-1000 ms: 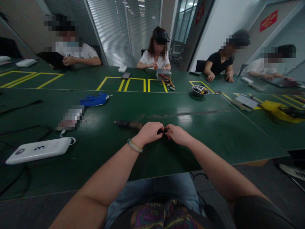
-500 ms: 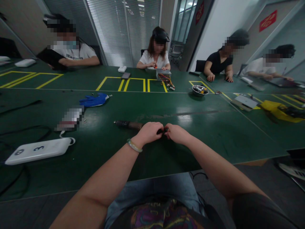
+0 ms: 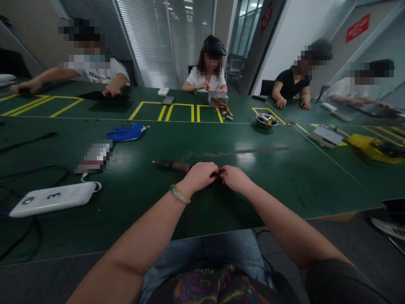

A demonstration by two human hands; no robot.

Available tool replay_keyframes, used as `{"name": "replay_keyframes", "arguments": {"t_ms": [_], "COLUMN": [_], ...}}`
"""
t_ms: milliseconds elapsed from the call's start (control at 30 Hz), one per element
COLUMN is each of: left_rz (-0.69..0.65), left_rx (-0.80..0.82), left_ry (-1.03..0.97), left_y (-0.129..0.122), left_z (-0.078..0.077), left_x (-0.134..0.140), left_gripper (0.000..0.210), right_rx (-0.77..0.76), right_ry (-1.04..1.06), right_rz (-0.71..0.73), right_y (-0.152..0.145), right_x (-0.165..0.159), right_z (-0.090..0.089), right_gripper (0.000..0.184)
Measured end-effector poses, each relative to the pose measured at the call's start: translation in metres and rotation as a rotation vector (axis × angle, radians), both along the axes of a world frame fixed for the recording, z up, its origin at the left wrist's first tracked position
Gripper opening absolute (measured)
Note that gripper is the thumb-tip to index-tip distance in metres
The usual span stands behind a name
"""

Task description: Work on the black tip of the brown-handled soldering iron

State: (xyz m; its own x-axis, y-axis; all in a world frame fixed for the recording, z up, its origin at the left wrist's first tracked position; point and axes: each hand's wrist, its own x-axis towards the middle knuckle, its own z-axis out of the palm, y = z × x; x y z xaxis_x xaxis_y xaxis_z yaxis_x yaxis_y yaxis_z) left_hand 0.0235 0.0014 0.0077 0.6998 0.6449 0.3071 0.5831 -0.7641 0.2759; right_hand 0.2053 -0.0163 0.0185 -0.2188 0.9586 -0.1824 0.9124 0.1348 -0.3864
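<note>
A drill-like tool [image 3: 172, 165] lies on the green table, with a dark chuck-like tip pointing left and a brownish body. My left hand [image 3: 204, 175], with a pale bangle [image 3: 180, 194] at the wrist, is curled over the tool's right end and hides it. Just right of it, my right hand [image 3: 236, 178] has its fingers pinched together, meeting the left fingertips. Whatever lies between the fingertips is dark and too small to make out.
To the left are a white power bank [image 3: 53, 200] with a cable, a pixelated phone [image 3: 95, 155] and a blue glove [image 3: 126, 132]. A metal bowl [image 3: 266, 121] of parts stands ahead. Across the table, a co-worker handles a metal box with wires [image 3: 218, 99]. Yellow material [image 3: 368, 145] lies right.
My fingertips have drawn slightly closer together over the tool's end. At the far left, a co-worker's arms have spread apart and a dark flat item now lies lower on the table.
</note>
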Motion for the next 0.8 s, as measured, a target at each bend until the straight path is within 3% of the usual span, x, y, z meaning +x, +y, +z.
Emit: {"name": "replay_keyframes", "arguments": {"t_ms": [367, 633, 800], "left_rz": [0.005, 0.09, 0.102], "left_rx": [0.003, 0.06, 0.045], "left_ry": [-0.039, -0.257, -0.335], "left_y": [-0.003, -0.009, -0.008], "left_z": [0.002, 0.014, 0.014], "left_x": [0.0, -0.002, -0.006], "left_gripper": [0.015, 0.024, 0.021], "right_rx": [-0.013, 0.029, 0.049], "right_ry": [-0.243, -0.316, -0.37], "right_rz": [-0.035, -0.065, -0.143], "right_y": [0.0, -0.006, 0.006], "right_x": [-0.012, -0.02, 0.002], "right_z": [0.004, 0.006, 0.003], "right_gripper": [0.019, 0.02, 0.023]}}
